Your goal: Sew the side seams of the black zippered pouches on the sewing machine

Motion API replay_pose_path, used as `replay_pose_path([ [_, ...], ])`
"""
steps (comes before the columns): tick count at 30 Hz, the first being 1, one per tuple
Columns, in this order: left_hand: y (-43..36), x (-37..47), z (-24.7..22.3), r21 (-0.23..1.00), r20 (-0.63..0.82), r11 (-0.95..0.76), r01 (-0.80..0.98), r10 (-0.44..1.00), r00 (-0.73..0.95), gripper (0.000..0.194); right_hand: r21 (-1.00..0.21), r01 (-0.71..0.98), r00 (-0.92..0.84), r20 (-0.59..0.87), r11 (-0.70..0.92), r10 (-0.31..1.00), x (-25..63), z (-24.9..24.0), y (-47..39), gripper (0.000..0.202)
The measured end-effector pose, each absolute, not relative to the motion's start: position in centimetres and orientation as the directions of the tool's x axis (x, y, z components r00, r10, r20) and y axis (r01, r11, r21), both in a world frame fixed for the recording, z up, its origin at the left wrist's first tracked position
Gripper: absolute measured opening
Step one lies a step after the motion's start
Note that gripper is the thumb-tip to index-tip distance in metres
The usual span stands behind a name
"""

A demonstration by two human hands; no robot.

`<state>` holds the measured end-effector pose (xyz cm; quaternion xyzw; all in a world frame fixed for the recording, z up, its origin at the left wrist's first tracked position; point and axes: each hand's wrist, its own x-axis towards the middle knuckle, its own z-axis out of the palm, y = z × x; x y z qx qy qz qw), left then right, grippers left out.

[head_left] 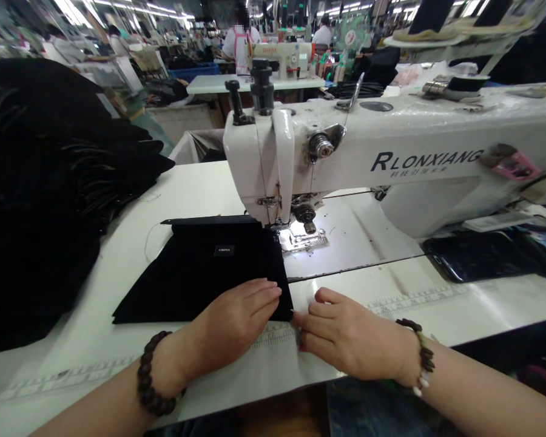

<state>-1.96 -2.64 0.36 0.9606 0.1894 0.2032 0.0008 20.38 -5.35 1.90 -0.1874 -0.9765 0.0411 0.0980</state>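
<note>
A black fabric piece [200,276] with a small label [224,250] lies flat on the white sewing table [200,182]. Its upper right corner is at the presser foot of the white sewing machine [264,158]. My left hand [236,321] rests on the fabric's lower right part, fingers stretched and lying flat. At the lower right corner of the fabric is my right hand [341,334], its fingers curled, with the fingertips touching the edge. Whether they pinch the corner is hard to make out.
A big pile of black fabric [40,182] covers the table's left side. A dark phone [477,255] lies at the right under the machine arm. Measuring tape markings [414,297] run along the front edge. Other machines and people [241,42] are behind.
</note>
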Motion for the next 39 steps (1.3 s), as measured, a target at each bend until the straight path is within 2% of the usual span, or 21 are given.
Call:
replay_pose_path([
  [11, -2.9, -1.8, -0.3, 0.050, 0.396, -0.938, 0.343, 0.334, 0.856, 0.025, -0.081, 0.341, -0.908, 0.230, 0.937, 0.350, 20.4, 1.8, -5.5, 0.024],
  [21, -2.7, -2.0, -0.6, 0.109, 0.445, -0.955, 0.276, 0.295, 0.846, 0.019, -0.084, 0.333, -0.887, 0.311, 0.939, 0.342, 20.4, 1.6, -5.5, 0.024],
  [26, -2.6, -1.9, -0.8, 0.094, 0.478, -0.961, 0.259, 0.271, 0.835, 0.018, -0.116, 0.414, -0.840, 0.334, 0.903, 0.428, 20.3, 1.5, -5.3, 0.028],
  [31, -2.5, -2.0, -0.6, 0.079, 0.477, -0.967, 0.244, 0.251, 0.842, 0.019, -0.116, 0.533, -0.773, 0.337, 0.838, 0.538, 20.1, 0.6, -5.1, 0.016],
  [36, -2.5, -2.0, -0.8, 0.121, 0.492, -0.961, 0.248, 0.275, 0.826, 0.018, -0.057, 0.512, -0.794, 0.350, 0.857, 0.498, 19.8, 0.3, -5.2, 0.017],
  [39, -2.5, -1.9, -0.8, 0.090, 0.486, -0.966, 0.242, 0.254, 0.836, 0.018, -0.034, 0.479, -0.823, 0.330, 0.877, 0.462, 19.7, 0.5, -5.2, 0.020],
])
